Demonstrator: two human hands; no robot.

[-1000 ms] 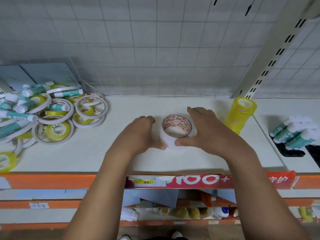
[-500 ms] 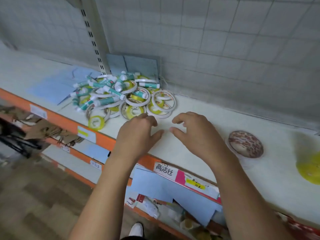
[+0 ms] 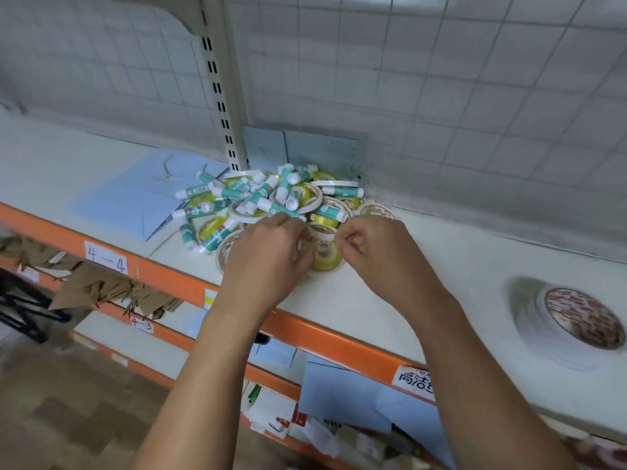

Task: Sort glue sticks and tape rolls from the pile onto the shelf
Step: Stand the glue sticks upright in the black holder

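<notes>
A pile (image 3: pixel 271 201) of green-and-white glue sticks and white and yellow tape rolls lies on the white shelf (image 3: pixel 390 300), by the upright post. Both my hands are at the pile's near edge. My left hand (image 3: pixel 271 256) has its fingers curled around the rim of a tape roll there. My right hand (image 3: pixel 376 252) pinches a tape roll's rim with thumb and fingertips. A yellow tape roll (image 3: pixel 327 257) lies flat between the two hands. Motion blur hides the exact grips. A stack of white tape rolls (image 3: pixel 576 323) stands on the shelf at the right.
Light blue sheets (image 3: pixel 142 195) lie on the shelf left of the pile. A slotted post (image 3: pixel 220 96) rises behind it, against a tiled wall. The shelf's orange front edge (image 3: pixel 163 273) carries labels. Lower shelves hold cardboard scraps and papers.
My view has swung left from the white tape stack to the pile. Both hands left the stack, crossed the shelf open, and now curl onto tape rolls at the pile's edge.
</notes>
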